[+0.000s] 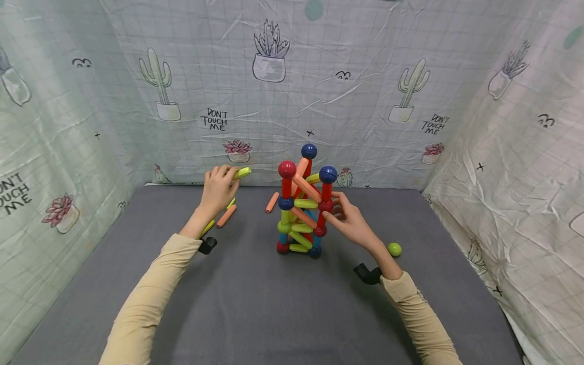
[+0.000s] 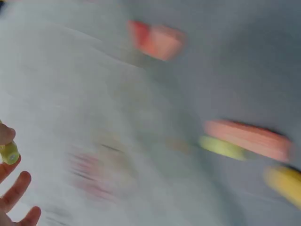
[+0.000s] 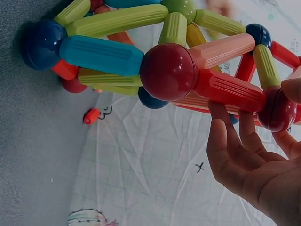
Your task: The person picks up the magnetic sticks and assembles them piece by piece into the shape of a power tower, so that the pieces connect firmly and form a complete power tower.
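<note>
A tower of coloured rods and balls (image 1: 302, 228) stands upright on the grey table. Red, blue and green balls join its rods, and blue balls (image 1: 309, 151) and a red ball (image 1: 287, 169) top it. My right hand (image 1: 351, 220) is at the tower's right side, where thumb and fingers grip a dark red ball (image 3: 276, 110) partway up. Other fingertips touch the red rod (image 3: 230, 89) beside that ball. Raised left of the tower, my left hand (image 1: 219, 192) pinches a yellow-green rod (image 1: 243, 173) between thumb and fingers. The left wrist view is blurred.
Under the left hand lie an orange rod (image 1: 226, 216) and yellow-green rods (image 1: 208, 227). Another orange rod (image 1: 271, 202) is between that hand and the tower. A green ball (image 1: 394, 249) rests beside the right forearm. Printed cloth (image 1: 292, 111) hangs behind the table.
</note>
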Demonstrator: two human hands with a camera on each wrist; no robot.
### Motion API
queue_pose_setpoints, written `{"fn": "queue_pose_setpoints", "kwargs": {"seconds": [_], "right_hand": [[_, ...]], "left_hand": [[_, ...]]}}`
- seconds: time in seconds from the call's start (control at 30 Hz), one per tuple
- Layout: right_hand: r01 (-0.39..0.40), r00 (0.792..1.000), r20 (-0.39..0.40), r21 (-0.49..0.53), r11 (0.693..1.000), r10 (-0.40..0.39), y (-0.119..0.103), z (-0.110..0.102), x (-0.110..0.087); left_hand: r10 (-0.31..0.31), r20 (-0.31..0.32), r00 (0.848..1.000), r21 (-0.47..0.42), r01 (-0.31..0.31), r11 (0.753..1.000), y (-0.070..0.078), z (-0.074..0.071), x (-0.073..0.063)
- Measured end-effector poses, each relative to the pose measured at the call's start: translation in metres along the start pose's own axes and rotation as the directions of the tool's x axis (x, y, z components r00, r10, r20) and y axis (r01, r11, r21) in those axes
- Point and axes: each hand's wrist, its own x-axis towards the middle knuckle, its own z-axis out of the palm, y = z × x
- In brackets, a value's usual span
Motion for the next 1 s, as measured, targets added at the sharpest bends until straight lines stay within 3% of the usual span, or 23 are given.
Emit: {"fn": "queue_pose_setpoints", "kwargs": {"seconds": [0.07,0.13,0.23,0.37,0.5,0.8,1.0], "right_hand": [[-0.004,1.0,0.0,0.003,1.0,0.004,0.0,-0.001,-0.001],[0.008,1.0,0.001,0.006,1.0,-0.008,0.007,0.0,0.001],[0.019,1.0,-0.001,0.016,1.0,-0.019,0.024,0.003,0.005],[0.042,0.999,-0.008,0.011,0.999,-0.042,0.041,0.005,0.008],[0.051,0.999,-0.009,0.004,0.999,-0.051,0.041,0.005,0.007],[0.047,0.999,0.001,0.002,0.999,-0.047,0.041,0.006,0.008],[0.049,0.999,-0.002,0.007,0.999,-0.049,0.041,0.005,0.009]], "left_hand": [[0.053,-0.084,0.995,-0.082,-0.06,0.995,0.03,-0.016,0.018],[0.109,-0.17,0.979,-0.158,-0.136,0.978,0.059,-0.033,0.032],[0.197,-0.287,0.938,-0.242,-0.27,0.932,0.094,-0.053,0.046],[0.288,-0.341,0.895,-0.321,-0.398,0.859,0.124,-0.063,0.054],[0.335,-0.324,0.885,-0.337,-0.439,0.833,0.136,-0.059,0.056],[0.373,-0.224,0.9,-0.257,-0.424,0.869,0.137,-0.051,0.053],[0.459,-0.146,0.877,-0.013,-0.465,0.885,0.143,-0.054,0.055]]}}
